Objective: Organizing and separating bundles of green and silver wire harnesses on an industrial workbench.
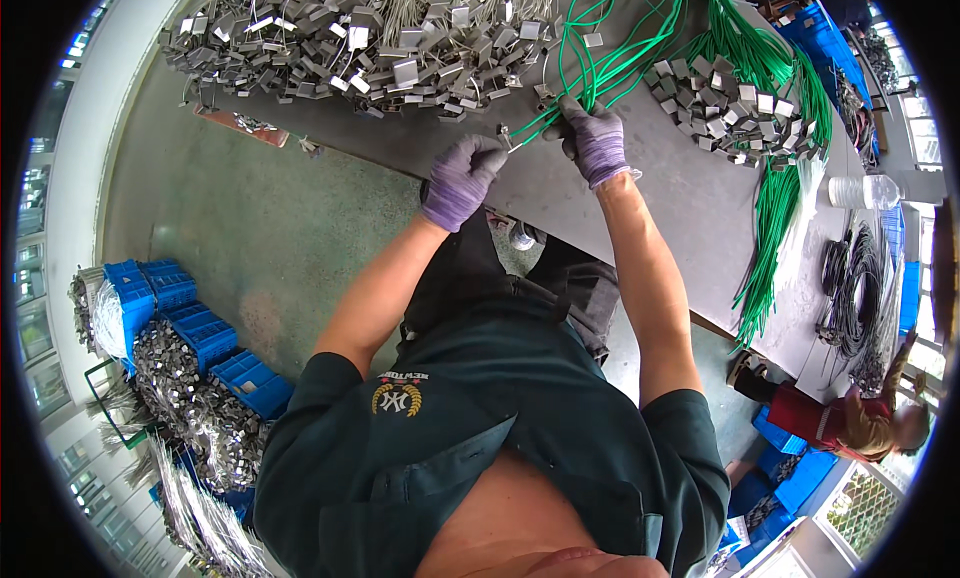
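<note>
My right hand (592, 143), in a purple glove with dark fingertips, grips a bundle of green wires (600, 73) over the grey table. Some wire ends stick out from it toward my left hand (464, 182). That hand, gloved the same way, is closed beside the table's near edge. Just past its fingertips sits a small shiny metal piece (505, 136) at the wire ends; whether the fingers pinch it is too small to tell. To the right lies a pile of silvery metal blocks (735, 113) attached to more green wires (770, 238).
A large heap of metal blocks (350, 43) with pale wires covers the table's far left. A clear bottle (862, 192) and black wire coils (850, 278) are at the right. Blue crates (205, 333) stand at the lower left. Another person (850, 423) is at the far right.
</note>
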`<state>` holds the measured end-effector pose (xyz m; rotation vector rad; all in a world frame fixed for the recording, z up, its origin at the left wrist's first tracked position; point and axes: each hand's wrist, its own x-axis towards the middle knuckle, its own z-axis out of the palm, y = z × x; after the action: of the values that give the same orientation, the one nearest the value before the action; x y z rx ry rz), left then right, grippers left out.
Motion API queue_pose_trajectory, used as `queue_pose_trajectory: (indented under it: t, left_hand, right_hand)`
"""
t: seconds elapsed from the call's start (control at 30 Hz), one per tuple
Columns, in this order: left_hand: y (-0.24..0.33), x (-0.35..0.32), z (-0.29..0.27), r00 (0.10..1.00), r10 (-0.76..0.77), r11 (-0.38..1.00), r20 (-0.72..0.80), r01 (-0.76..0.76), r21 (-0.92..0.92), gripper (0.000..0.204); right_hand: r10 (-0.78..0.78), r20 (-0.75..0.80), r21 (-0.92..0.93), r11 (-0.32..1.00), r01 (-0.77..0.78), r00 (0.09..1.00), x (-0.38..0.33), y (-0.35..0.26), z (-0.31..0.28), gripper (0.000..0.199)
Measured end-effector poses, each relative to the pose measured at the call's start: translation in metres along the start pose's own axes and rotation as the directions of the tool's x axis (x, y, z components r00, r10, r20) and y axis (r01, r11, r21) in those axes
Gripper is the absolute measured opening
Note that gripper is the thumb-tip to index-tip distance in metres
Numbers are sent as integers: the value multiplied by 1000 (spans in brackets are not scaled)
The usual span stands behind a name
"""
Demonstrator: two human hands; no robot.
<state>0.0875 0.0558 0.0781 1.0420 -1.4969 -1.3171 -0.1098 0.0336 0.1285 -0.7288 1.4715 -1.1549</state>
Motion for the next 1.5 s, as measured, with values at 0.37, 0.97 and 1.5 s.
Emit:
queue_pose_trajectory:
  t: [0.37, 0.97, 1.5]
  left_hand:
    - [-35, 19, 25, 874, 299, 905, -384, -132, 405, 33]
    - [-9, 24, 36, 953, -301, 947, 25, 302, -113, 33]
    - [-10, 54, 98, 942, -328, 944, -76, 323, -65, 53]
  right_hand:
    - [-111, -8, -52, 993, 110, 994, -3, 11, 10, 22]
    - [-2, 64, -380, 925, 27, 998, 9, -2, -20, 25]
    - [-12, -23, -209, 978, 7, 1000, 6, 5, -47, 23]
